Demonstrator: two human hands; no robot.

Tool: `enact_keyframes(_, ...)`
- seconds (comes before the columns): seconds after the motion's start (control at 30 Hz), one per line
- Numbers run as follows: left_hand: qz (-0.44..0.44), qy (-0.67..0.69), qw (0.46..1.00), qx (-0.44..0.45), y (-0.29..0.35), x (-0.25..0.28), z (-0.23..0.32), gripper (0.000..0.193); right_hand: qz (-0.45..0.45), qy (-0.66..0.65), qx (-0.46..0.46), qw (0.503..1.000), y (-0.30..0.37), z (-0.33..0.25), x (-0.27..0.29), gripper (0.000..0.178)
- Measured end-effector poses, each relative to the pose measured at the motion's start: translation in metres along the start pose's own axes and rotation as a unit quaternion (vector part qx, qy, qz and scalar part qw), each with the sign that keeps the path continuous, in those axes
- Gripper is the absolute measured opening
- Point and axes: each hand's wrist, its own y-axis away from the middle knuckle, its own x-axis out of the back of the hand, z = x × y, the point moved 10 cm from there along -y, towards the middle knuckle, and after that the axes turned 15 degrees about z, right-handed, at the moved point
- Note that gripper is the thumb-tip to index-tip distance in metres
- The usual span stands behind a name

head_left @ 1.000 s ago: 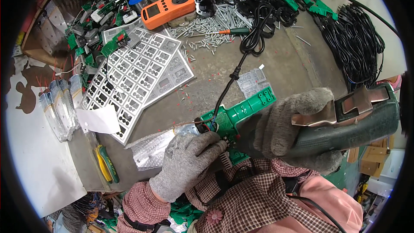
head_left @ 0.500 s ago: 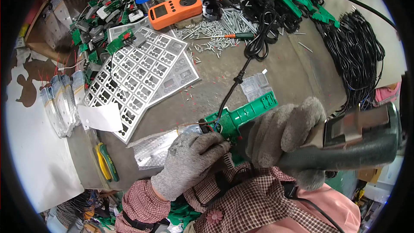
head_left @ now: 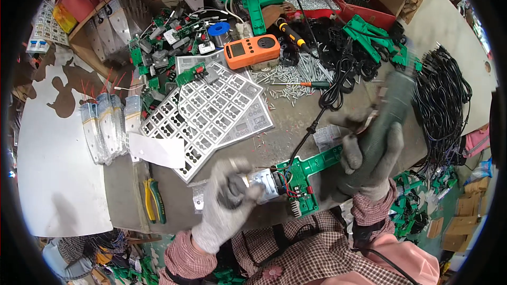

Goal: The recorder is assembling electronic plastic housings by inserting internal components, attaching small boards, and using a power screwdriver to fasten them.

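Note:
On the bench in front of me lies an open green plastic housing half (head_left: 302,171). A silver metal cylinder (head_left: 266,183) sits at its left end, and coloured wires and a small circuit board (head_left: 302,200) show inside. A black power cord (head_left: 301,148) runs up from it. My left hand (head_left: 224,203), in a grey glove, is beside the cylinder; its fingers look curled but are smeared by motion. To the right of the housing my gloved right hand (head_left: 383,161) is wrapped round a dark green cylindrical tool (head_left: 388,108), tilted upward and blurred; its exact kind does not show.
Printed label sheets (head_left: 211,116), a white paper (head_left: 158,150) and pliers (head_left: 154,200) lie leftward. Toward the back are an orange meter (head_left: 252,51), loose screws (head_left: 296,82), a screwdriver (head_left: 317,84) and circuit boards (head_left: 158,63). Bundled black cords (head_left: 441,95) lie at right.
The tool in my right hand has swung from lying sideways to pointing up and away. My left hand has come off the housing's wires and moved left. The whole view has shifted.

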Motion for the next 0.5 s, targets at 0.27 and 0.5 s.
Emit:
enact_keyframes(0.27,-0.044,0.004,0.999,-0.024,-0.038,-0.027,-0.007,0.015,-0.153,0.234,-0.320,0.905,0.052,0.073,-0.042,0.050)
enact_keyframes(0.5,-0.144,0.103,0.981,0.086,-0.028,-0.061,-0.005,0.056,-0.127,0.154,-0.240,0.950,0.034,0.062,-0.021,0.061)
